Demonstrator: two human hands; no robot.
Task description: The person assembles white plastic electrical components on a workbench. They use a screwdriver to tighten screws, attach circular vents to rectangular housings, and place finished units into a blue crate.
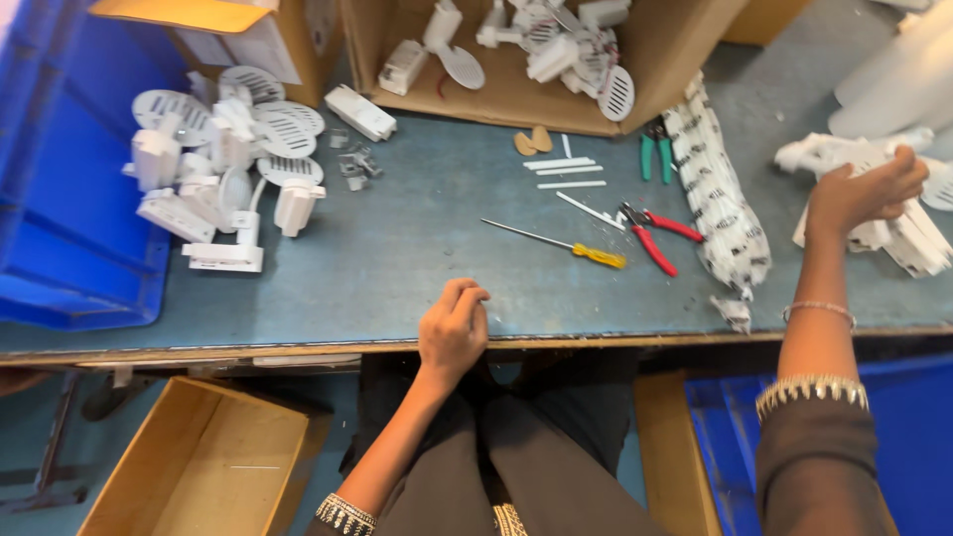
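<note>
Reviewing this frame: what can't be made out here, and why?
- Left hand, head view: curled at the table edge; its own fingers hide whether it holds anything.
- Right hand: reaches into the right pile of white parts; which piece it grips is unclear.
- Cardboard box at top: cut off by the frame edge.
- Wrapped bundle: contents hidden by wrapping.

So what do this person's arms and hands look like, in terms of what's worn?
Both hands are bare, with no gloves. The left hand has a dark sleeve ending in a silvery beaded cuff well up the forearm. The right hand has the same dark sleeve with a matching beaded cuff, plus a thin silver bracelet lower on the wrist. No rings can be made out.
</note>
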